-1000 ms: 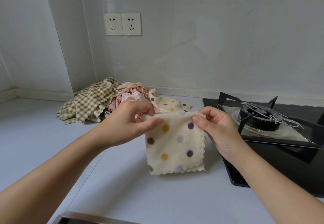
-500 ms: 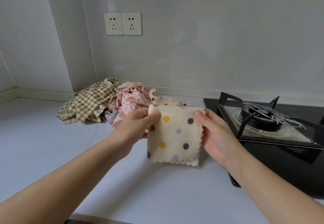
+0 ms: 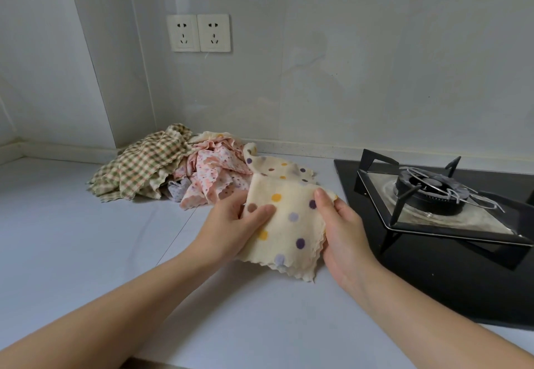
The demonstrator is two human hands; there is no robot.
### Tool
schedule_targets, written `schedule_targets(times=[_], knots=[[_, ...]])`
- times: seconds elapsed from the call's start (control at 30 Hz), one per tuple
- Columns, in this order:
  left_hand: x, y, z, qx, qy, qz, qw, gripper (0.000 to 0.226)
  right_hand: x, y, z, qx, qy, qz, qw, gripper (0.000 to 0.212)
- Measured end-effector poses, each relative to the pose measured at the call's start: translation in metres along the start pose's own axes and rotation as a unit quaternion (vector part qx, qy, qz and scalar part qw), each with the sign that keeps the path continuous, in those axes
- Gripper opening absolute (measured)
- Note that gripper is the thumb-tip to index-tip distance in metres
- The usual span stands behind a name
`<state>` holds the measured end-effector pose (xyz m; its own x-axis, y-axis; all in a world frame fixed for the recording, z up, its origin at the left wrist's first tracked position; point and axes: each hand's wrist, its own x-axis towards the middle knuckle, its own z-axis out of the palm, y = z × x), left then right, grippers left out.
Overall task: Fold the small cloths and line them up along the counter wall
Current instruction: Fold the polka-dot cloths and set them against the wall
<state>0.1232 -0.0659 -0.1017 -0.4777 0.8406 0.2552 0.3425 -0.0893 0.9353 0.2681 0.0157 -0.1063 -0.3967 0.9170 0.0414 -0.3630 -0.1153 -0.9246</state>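
We see a cream cloth with coloured dots [image 3: 291,224], folded to a rough square, held between both hands over the pale surface [image 3: 86,253], just left of the black gas hob [image 3: 450,276]. The left hand [image 3: 231,230] grips its left edge, with the thumb lying on top and the other fingers tucked underneath, out of our sight. The right hand [image 3: 344,232] pinches the right edge near the upper corner, thumb on top, the remaining fingers curled behind the fabric. The cloth tilts down toward us, and its scalloped lower edge hangs close to the surface (we cannot tell whether the lowest corner touches).

Behind the hands, against the wall [image 3: 375,65], lies a loose heap of unfolded cloths: a green-and-tan checked cloth [image 3: 138,166] on the left, a pink flowered cloth [image 3: 213,172] in the middle, and a second cream dotted cloth [image 3: 277,166] trailing to the right, nearly meeting the held one. On the hob we see a burner with its black pan support [image 3: 427,192]. Two wall sockets [image 3: 199,33] sit above the heap.
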Motion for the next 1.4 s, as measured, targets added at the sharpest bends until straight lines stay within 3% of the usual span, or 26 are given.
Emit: schedule_targets(times=[0.07, 0.17, 0.3, 0.43, 0.57, 0.83, 1.0, 1.13, 1.27, 1.4], knots=[[-0.001, -0.004, 0.000, -0.035, -0.006, 0.000, 0.999, 0.004, -0.002, 0.000, 0.000, 0.027, -0.029, 0.020, 0.999, 0.022], [-0.002, -0.006, -0.003, -0.114, -0.022, -0.041, 0.992, 0.018, -0.004, 0.003, -0.001, -0.020, -0.058, 0.035, 0.997, 0.022], [0.003, -0.006, -0.008, -0.148, 0.032, -0.080, 0.985, 0.017, -0.003, 0.009, -0.003, -0.043, -0.079, 0.037, 0.995, 0.019], [0.004, -0.008, -0.007, -0.192, 0.038, -0.173, 0.965, 0.026, -0.003, 0.011, -0.005, -0.044, -0.078, 0.037, 0.995, 0.021], [0.004, -0.010, -0.011, -0.238, 0.035, -0.193, 0.951, 0.023, -0.002, 0.013, -0.007, -0.042, -0.072, 0.051, 0.995, 0.023], [0.006, 0.019, -0.018, -0.205, -0.008, -0.243, 0.948, 0.046, -0.003, -0.004, -0.005, -0.032, -0.044, 0.122, 0.991, 0.025], [0.007, 0.071, -0.016, -0.143, -0.032, -0.279, 0.949, 0.030, -0.012, -0.052, -0.004, 0.015, 0.012, 0.183, 0.983, 0.021], [0.014, 0.136, 0.000, -0.142, -0.048, -0.293, 0.944, 0.040, -0.023, -0.121, -0.016, -0.042, 0.008, 0.193, 0.980, 0.023], [0.007, 0.190, 0.042, -0.118, -0.068, -0.273, 0.952, 0.029, -0.037, -0.186, -0.048, -0.095, 0.016, 0.192, 0.977, 0.022], [-0.010, 0.232, 0.098, -0.125, -0.035, -0.268, 0.955, 0.027, -0.056, -0.239, -0.096, -0.130, 0.049, 0.161, 0.977, 0.023]])
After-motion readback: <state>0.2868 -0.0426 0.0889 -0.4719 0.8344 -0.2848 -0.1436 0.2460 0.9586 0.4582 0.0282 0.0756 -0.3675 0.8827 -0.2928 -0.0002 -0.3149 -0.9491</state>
